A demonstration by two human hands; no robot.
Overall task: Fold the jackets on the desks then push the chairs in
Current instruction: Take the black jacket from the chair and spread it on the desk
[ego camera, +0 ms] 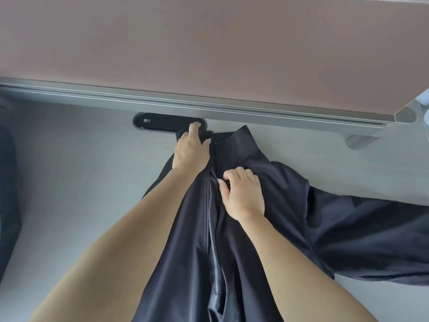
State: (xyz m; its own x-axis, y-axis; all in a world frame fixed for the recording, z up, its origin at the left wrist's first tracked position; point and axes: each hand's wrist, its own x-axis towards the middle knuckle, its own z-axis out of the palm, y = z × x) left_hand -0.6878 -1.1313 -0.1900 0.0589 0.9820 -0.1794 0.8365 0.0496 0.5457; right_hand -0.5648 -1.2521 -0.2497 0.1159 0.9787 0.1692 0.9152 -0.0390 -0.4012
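The dark jacket (290,205) lies on the pale grey desk (69,182) with its front side up. Its body runs from 6 o'clock up to the middle, and its collar (234,140) points to 12 o'clock, near the metal rail (232,105) under the brownish divider panel (209,43). One sleeve (383,228) stretches out flat toward 3 o'clock. The zipper (219,228) is undone, and the two front edges lie close beside each other. The left hand (190,149) is at the collar, at about 11 o'clock from the jacket's middle. Its fingers curl around the left collar edge and the thumb presses against it, while the index finger reaches to the rim of the black oval cable slot (162,123). The right hand (243,194) is lower, just right of the zipper, with bent fingers that pinch a fold of the right front cloth. At 9 o'clock, on the desk's edge, is something dark (7,182); what it is I cannot tell.
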